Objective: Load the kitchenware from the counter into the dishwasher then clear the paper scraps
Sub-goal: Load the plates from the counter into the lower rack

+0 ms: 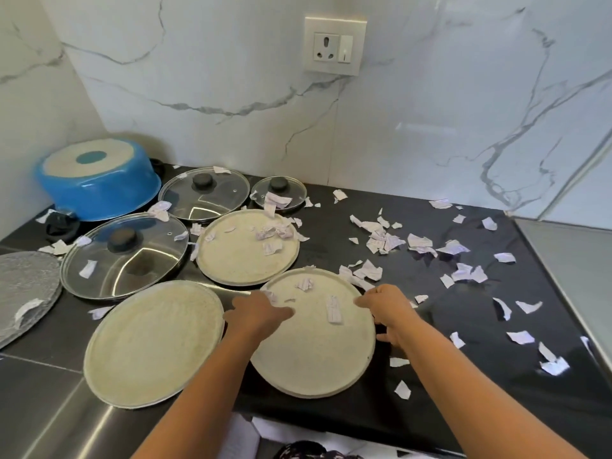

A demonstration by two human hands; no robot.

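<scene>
Three round cream plates lie on the black counter (480,376): one near left (154,346), one further back (248,256), one near centre (314,356). My left hand (256,313) grips the left rim of the near-centre plate and my right hand (387,309) grips its right rim with curled fingers. A few paper scraps lie on that plate. Three glass lids with black knobs sit behind: a large one (124,260), a middle one (203,197), a small one (278,193). Torn paper scraps (384,241) litter the counter, mostly to the right.
An upturned blue pot (99,183) stands in the back left corner. A silvery round tray (23,289) lies at the left edge. The marble wall with a socket (335,46) closes off the back. The counter's front edge runs just below my forearms.
</scene>
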